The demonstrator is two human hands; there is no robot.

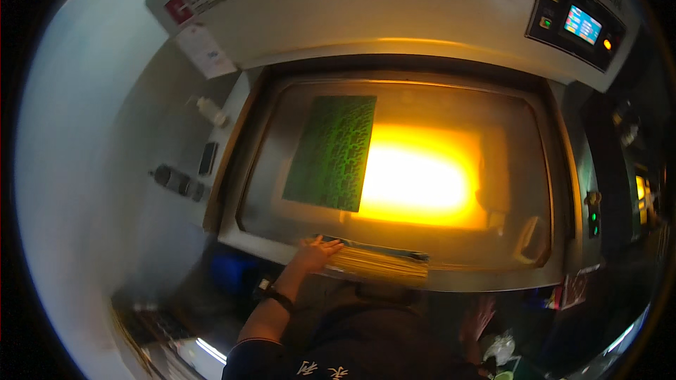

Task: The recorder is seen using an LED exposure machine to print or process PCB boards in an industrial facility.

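My left hand (317, 254) lies with fingers stretched out on the left end of a stack of thin panels (380, 262) at the front edge of the machine bed. The stack has a dark top and many yellowish edges. My right hand (479, 318) is low in the shade, right of the stack, its fingers apart and nothing visible in them. A green patterned panel (329, 153), like a circuit board, lies flat on the left half of the glass bed (282, 225). Bright yellow-white light (422, 176) glows through the glass beside it.
A raised frame (556, 162) rims the bed. Above hangs the machine's pale hood (394, 21) with a control screen (582, 24) at right. On the left ledge are a white bottle (211, 111), a dark phone-like slab (208, 158) and a clear bottle (176, 181).
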